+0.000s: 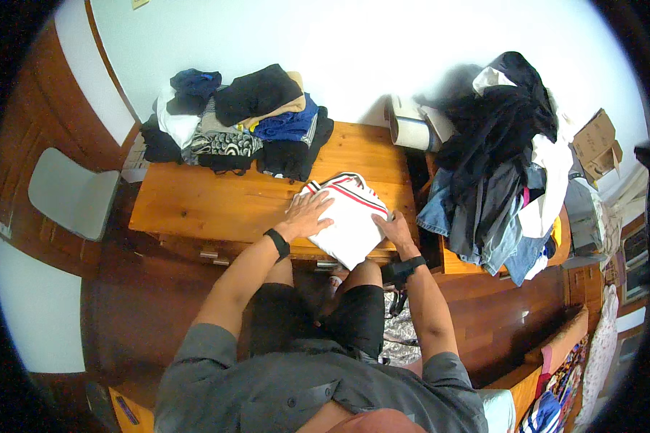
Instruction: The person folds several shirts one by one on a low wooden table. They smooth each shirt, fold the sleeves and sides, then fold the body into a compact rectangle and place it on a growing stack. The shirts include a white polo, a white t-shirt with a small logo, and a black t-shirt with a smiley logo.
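A white garment with red and black striped trim lies folded at the front edge of the wooden desk. One corner of it hangs over the edge toward my knees. My left hand rests flat on its left part, fingers spread. At the right edge, my right hand pinches the cloth, thumb on top and the other fingers partly hidden. Each wrist wears a black band.
Stacks of folded clothes stand at the back left of the desk. To the right, a large loose heap of clothes covers another wooden surface, near a cream roll. A grey chair is on the left.
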Tool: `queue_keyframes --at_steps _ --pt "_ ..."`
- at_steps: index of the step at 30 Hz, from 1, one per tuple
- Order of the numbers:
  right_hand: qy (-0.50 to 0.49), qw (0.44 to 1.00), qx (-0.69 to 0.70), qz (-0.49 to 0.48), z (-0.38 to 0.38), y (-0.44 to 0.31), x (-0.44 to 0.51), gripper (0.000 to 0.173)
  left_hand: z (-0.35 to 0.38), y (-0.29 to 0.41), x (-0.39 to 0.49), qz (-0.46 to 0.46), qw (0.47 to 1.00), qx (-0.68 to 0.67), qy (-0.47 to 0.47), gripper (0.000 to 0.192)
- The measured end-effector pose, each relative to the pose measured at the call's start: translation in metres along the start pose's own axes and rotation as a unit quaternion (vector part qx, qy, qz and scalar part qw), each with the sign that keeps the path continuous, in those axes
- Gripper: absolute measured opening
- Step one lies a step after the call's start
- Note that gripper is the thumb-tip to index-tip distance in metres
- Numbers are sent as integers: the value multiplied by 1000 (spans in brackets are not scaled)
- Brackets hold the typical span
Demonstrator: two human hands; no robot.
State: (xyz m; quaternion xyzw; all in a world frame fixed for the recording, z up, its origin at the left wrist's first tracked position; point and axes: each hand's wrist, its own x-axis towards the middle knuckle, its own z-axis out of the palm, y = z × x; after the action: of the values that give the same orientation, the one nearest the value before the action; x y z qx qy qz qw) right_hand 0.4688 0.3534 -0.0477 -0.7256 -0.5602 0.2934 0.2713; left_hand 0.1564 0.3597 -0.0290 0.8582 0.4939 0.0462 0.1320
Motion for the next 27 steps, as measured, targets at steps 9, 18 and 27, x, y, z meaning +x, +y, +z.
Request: queue_keyframes --at_steps 9,18,27 --pt "-243 941 202 125 -12 -26 24 77 9 14 -5 -53 998 -9 31 68" --pt "-94 974 -138 -152 -19 -89 22 46 -5 15 15 -72 997 -27 32 42" --pt "-94 894 -201 -389 -36 -86 -4 41 -77 -19 48 61 988 -36 139 99"
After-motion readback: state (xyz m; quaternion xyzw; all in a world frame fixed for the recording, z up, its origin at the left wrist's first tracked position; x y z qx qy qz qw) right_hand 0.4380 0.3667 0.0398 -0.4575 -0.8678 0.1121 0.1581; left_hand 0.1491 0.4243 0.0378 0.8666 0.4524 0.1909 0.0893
